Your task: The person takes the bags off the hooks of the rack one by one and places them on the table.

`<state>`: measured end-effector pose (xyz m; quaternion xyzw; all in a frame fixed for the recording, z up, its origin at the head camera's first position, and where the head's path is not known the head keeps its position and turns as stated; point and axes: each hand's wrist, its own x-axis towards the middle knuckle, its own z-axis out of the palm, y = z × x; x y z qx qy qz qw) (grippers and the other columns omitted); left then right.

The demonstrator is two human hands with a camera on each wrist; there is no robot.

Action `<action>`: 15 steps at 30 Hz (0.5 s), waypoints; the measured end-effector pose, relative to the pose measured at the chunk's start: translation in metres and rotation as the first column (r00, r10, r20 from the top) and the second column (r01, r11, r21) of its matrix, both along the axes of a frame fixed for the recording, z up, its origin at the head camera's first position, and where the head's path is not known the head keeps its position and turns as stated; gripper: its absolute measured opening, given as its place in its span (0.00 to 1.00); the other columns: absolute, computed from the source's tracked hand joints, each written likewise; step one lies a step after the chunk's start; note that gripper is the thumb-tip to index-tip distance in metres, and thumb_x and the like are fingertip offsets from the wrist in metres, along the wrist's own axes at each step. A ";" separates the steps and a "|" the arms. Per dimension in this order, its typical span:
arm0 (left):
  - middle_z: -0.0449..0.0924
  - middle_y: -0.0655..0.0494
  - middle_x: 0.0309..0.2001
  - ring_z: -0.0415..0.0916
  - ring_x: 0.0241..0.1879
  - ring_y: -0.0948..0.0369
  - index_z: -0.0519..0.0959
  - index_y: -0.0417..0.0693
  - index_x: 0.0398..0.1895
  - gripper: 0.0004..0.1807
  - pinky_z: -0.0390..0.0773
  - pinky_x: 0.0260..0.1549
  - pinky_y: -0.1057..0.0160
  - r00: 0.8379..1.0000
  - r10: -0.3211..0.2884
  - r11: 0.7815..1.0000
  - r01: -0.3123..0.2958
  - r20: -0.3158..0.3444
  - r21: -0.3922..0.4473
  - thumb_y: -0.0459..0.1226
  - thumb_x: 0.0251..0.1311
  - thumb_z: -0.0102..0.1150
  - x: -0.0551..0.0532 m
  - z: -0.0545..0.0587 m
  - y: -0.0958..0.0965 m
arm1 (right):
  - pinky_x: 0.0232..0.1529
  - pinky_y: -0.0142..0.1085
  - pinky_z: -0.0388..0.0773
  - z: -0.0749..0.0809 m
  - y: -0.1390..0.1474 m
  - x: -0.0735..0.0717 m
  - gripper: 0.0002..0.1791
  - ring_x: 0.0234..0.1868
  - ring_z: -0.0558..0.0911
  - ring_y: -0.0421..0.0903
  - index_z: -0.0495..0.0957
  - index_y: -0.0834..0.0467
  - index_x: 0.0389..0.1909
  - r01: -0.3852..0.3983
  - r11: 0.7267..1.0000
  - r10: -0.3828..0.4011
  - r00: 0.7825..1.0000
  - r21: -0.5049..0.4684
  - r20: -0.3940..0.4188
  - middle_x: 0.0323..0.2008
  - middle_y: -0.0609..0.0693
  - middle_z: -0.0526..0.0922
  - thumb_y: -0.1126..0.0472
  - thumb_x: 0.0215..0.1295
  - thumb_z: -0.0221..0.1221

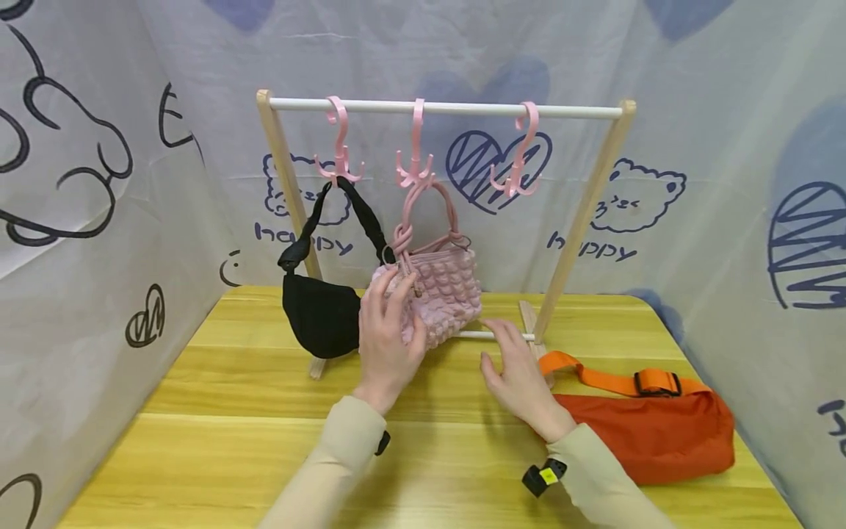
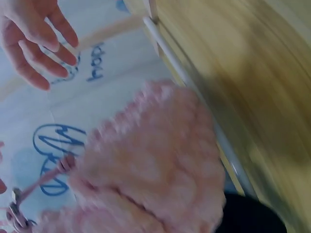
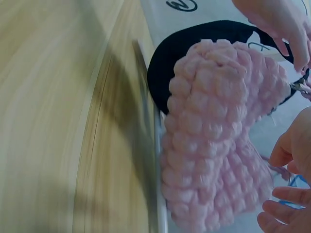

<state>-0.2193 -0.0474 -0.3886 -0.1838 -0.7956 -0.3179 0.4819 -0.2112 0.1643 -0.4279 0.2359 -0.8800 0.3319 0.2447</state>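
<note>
A pink bubble-textured handbag (image 1: 446,290) hangs by its knotted strap (image 1: 410,220) from the middle pink hook (image 1: 415,150). My left hand (image 1: 390,334) is at the bag's left end, fingers extended; whether they touch it is unclear. In the right wrist view that left hand (image 3: 279,22) is near the bag's metal ring. My right hand (image 1: 518,375) is apart from the bag, to its lower right, with loose fingers and nothing held. The left wrist view shows the right hand (image 2: 36,41) beyond the puffy bag (image 2: 150,145).
A black bag (image 1: 320,316) hangs from the left hook (image 1: 340,143), beside the pink one. The right hook (image 1: 518,158) hangs on the rack's white rail (image 1: 476,109). On the wooden table (image 1: 218,441), an orange-red bag (image 1: 651,437) lies beyond my right wrist.
</note>
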 end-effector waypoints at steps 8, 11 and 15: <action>0.61 0.42 0.73 0.64 0.68 0.44 0.62 0.50 0.73 0.40 0.70 0.64 0.42 0.984 0.113 0.994 -0.111 0.140 -0.024 0.36 0.58 0.68 -0.005 -0.006 -0.015 | 0.61 0.54 0.77 -0.008 -0.026 -0.001 0.29 0.62 0.77 0.59 0.69 0.61 0.67 -0.057 0.998 0.058 0.997 -0.019 0.057 0.61 0.61 0.74 0.69 0.63 0.60; 0.59 0.42 0.74 0.67 0.67 0.44 0.59 0.50 0.76 0.43 0.72 0.63 0.42 0.967 0.092 0.994 -0.101 0.237 0.027 0.38 0.58 0.69 -0.006 -0.009 -0.017 | 0.62 0.54 0.76 -0.013 -0.035 0.000 0.30 0.62 0.77 0.59 0.69 0.62 0.67 -0.072 0.997 0.073 0.996 -0.026 0.057 0.61 0.62 0.74 0.70 0.62 0.60; 0.61 0.43 0.72 0.74 0.60 0.44 0.55 0.48 0.77 0.46 0.81 0.54 0.45 0.946 0.045 0.993 -0.078 0.322 0.093 0.39 0.60 0.70 -0.007 -0.013 -0.019 | 0.63 0.55 0.75 -0.018 -0.044 0.000 0.32 0.63 0.76 0.60 0.68 0.65 0.67 -0.082 0.995 0.085 0.994 -0.051 0.072 0.62 0.64 0.73 0.71 0.60 0.60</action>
